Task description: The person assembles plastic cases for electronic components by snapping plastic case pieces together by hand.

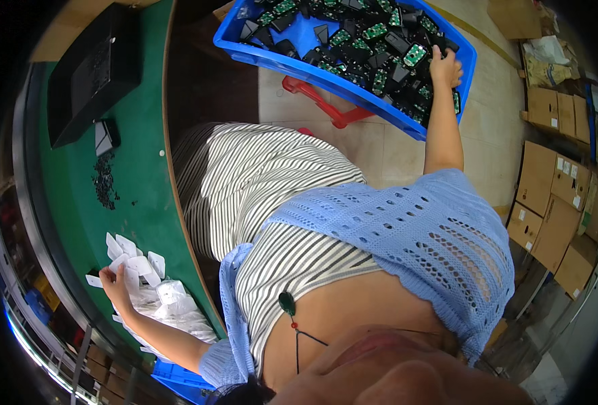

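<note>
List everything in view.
Large plastic bin: 1, blue, top centre
Circuit boards: many, green, in that bin
Angular plastic housings: many, black/grey, same bin
Plastic stand: 1, red, under bin
Flat worktable: 1, green, left
Rectangular open tray: 1, black, table's far end
Blocky unit: 1, black/grey, by tray
Tiny loose parts: one pile, black, mid-table
Flat pieces: many, white, table's near end
Plastic wrapping: uncounted, clear, by white pieces
Second plastic bin: 1, blue, bottom left
Cardboard boxes: several, brown, right
Knit cardigan: 1, light blue, worn
Striped garment: 1, black/white, worn
Pendant: 1, dark green, chest
Left hand: 1, bare, at white pieces
Right hand: 1, bare, in large bin
</note>
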Demonstrator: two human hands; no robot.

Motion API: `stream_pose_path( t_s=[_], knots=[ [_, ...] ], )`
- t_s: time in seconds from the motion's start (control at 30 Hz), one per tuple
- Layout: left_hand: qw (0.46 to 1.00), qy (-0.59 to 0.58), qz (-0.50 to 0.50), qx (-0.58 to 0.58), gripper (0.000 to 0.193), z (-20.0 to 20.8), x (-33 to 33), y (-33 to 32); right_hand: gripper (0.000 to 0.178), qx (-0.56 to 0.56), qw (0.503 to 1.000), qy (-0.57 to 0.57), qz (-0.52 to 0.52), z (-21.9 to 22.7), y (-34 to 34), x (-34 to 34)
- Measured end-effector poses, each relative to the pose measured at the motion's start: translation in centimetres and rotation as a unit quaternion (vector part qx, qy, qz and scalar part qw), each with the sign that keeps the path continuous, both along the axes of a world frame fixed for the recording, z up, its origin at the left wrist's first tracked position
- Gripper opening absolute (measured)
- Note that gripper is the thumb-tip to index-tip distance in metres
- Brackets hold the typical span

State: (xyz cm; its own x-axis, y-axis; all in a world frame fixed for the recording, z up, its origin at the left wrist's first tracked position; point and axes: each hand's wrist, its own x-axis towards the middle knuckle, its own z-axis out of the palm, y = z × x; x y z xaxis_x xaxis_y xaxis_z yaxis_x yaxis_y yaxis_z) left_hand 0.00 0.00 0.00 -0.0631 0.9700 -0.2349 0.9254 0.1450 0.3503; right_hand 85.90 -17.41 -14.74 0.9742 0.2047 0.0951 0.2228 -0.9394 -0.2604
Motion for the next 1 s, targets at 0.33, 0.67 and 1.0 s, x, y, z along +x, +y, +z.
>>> stream_pose_path(
  t_s=[0.33, 0.67, 1.0],
  knots=[
    [0.966, -0.109, 0.028, 0.234, 0.023, 1.0, 9.1, 2.4, 0.051, 0.099, 0.994, 0.054, 0.016, -2.5, 4.5, -5.8],
    [0.933, -0.302, 0.016, 0.196, 0.021, 0.2, 19.3, 0.9, 0.03, 0.226, 0.962, 0.034, 0.151, -3.5, 10.7, -12.6],
    [0.873, -0.45, 0.11, 0.152, 0.032, -2.7, 18.9, -1.3, 0.053, 0.311, 0.877, 0.158, 0.33, -3.9, 9.3, -12.6]
  ],
)
